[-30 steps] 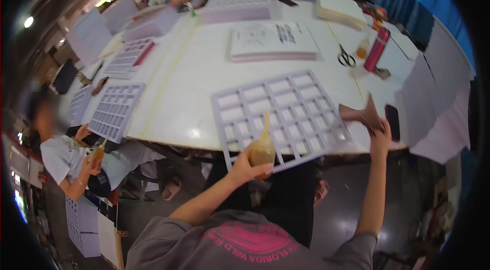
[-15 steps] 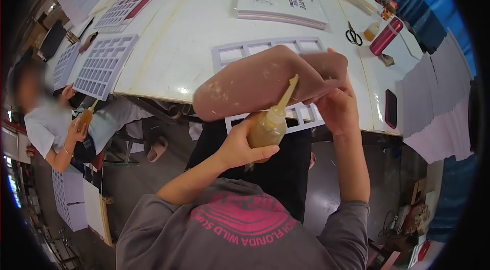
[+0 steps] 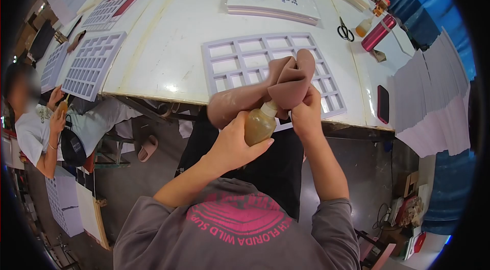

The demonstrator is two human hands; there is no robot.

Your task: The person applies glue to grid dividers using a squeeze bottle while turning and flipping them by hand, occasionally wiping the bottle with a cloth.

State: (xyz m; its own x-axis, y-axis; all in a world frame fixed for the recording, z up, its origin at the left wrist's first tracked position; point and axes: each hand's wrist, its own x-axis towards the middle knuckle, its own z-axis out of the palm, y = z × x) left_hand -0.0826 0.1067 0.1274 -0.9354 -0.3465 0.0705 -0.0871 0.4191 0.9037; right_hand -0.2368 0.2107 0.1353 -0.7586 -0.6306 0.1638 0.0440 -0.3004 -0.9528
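Note:
My left hand (image 3: 229, 142) is closed around a squeeze bottle (image 3: 259, 128) of cloudy yellowish liquid, its white cap pointing up. The bottle's nozzle is hidden behind a brownish-pink flexible sheet (image 3: 237, 102), which has pale smears on it. My right hand (image 3: 308, 116) pinches this sheet, which is bunched and folded over the bottle's tip. Behind the sheet, a pale lavender grid frame (image 3: 208, 60) with rectangular compartments lies at the table's near edge, partly covered.
On the white table (image 3: 173, 45) are a wrapped stack of printed sheets (image 3: 273, 2), black scissors (image 3: 345, 30), a red flask (image 3: 378, 33) and a phone (image 3: 383, 104). A paper stack (image 3: 434, 96) stands right. At left, a co-worker (image 3: 38, 127) holds a similar bottle near another grid (image 3: 94, 63).
My right hand has come down and left, bunching the sheet over the bottle's nozzle, which showed before. More of the grid frame is now visible. The view has shifted slightly.

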